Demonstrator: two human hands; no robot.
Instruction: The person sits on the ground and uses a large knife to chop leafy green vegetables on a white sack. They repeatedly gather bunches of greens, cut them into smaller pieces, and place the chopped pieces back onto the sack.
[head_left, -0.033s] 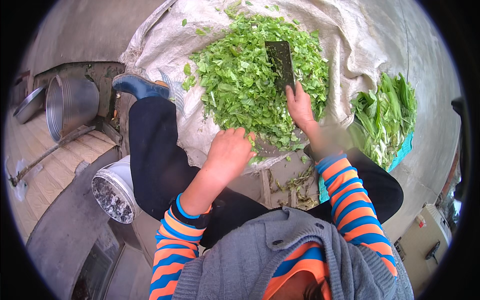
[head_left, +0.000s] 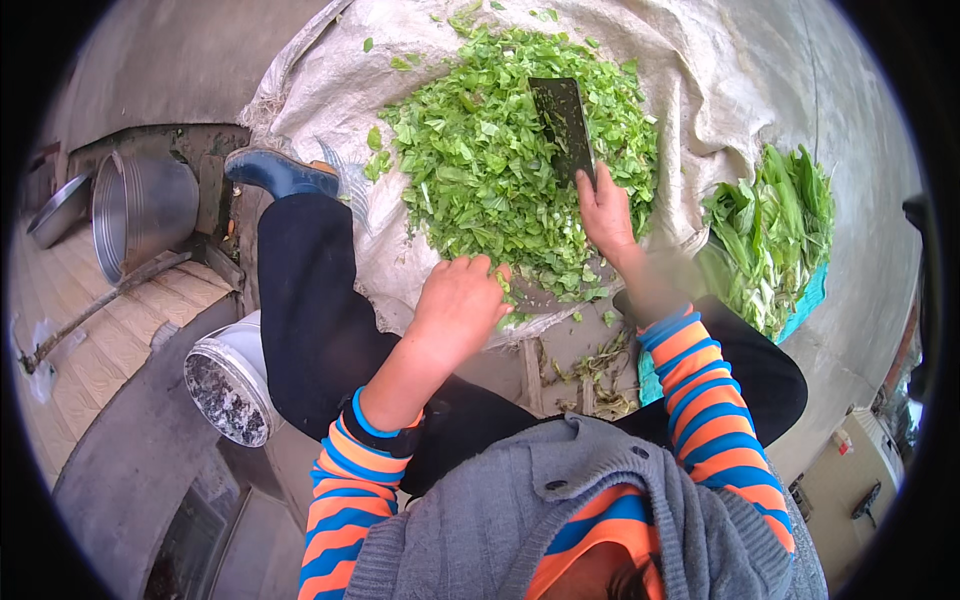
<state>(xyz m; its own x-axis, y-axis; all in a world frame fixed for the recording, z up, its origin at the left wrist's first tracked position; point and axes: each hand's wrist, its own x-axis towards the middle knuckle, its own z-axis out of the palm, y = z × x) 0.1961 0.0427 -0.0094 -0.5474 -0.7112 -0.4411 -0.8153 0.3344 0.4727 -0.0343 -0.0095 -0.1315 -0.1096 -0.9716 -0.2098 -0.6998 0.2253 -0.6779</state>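
My right hand [head_left: 607,212] is closed round the handle of a dark, broad-bladed cleaver [head_left: 562,122]. Bits of green cling to the blade, which hangs over a wide heap of chopped leafy greens [head_left: 470,150]. At the near edge of the heap, my left hand [head_left: 460,300] is closed with its fingers curled. Some green leaf shows beside those fingers, and the rest of what they grip is hidden under the hand. Part of a round chopping board [head_left: 540,298] shows between my hands, mostly covered by leaves.
Under the heap spreads a pale woven sheet [head_left: 700,90]. A bundle of uncut greens [head_left: 775,240] lies at the right on turquoise material. To the left are a white bucket [head_left: 235,380], a metal pot [head_left: 145,215] and a basin [head_left: 60,210]. Leaf scraps [head_left: 590,375] lie between my legs.
The cleaver and my right hand have shifted very slightly, the blade's far end a little higher. My left hand has stayed in place.
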